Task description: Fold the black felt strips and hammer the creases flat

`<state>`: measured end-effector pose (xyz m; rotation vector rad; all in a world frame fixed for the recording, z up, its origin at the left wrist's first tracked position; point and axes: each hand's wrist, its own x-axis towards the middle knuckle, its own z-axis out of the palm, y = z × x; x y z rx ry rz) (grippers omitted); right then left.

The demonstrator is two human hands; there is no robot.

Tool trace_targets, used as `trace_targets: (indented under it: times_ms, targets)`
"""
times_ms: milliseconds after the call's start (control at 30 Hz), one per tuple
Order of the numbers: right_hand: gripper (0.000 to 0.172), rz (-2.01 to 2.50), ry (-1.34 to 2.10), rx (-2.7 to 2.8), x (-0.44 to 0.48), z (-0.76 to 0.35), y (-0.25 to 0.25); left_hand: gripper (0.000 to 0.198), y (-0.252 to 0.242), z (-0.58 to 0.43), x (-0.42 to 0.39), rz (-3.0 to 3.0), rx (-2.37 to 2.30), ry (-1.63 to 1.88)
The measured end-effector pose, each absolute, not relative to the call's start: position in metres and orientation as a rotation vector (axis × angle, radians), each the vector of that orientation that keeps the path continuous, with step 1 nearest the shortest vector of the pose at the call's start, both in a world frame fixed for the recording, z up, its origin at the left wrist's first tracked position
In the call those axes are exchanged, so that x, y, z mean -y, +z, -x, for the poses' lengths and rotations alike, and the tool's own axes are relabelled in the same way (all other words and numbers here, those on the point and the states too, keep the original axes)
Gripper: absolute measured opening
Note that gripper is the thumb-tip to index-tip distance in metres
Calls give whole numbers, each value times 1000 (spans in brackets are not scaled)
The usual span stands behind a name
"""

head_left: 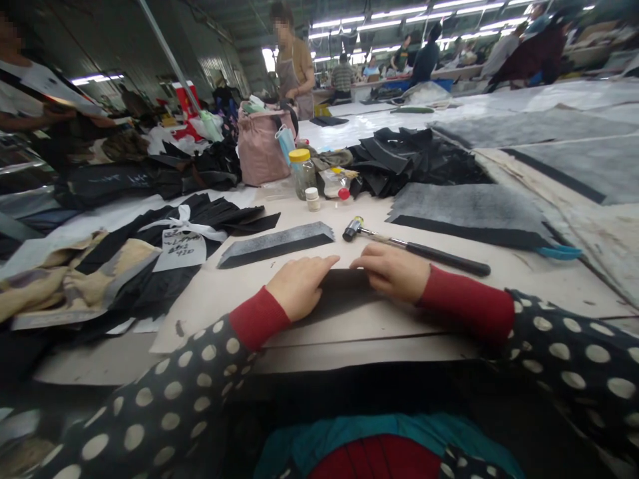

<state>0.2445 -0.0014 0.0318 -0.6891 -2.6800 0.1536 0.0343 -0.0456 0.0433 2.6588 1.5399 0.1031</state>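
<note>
We look down a large factory hall lit by rows of ceiling strip lights (379, 25), with other people at work far off and one person in an apron (295, 66) standing at the far end of our table. The long pale work table (549, 283) runs away from us, scuffed and cluttered. A heap of black cloth (409, 159) lies mid-table, and a wide grey sheet (469, 209) lies just in front of it. A pink bag (259, 150) stands to the left. Nearer are a grey strip (277, 243) and a hammer (419, 249), both just beyond our hands. A dark fabric piece (344, 293) lies at the table's near edge. Our left hand (299, 283) and right hand (392, 269) rest flat on it, palms down, fingers spread, gripping nothing. A yellow-lidded jar (302, 173) stands beside the bag.
</note>
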Motion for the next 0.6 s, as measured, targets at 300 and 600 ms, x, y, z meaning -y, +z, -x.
trace_targets:
  times_ms: [300, 600]
  targets:
    - [33, 626, 258, 2561, 24, -239, 13, 30, 24, -49, 74, -2815, -1697, 151]
    - [35, 723, 78, 2667, 41, -237, 0, 39, 4, -58, 95, -2736, -1729, 231]
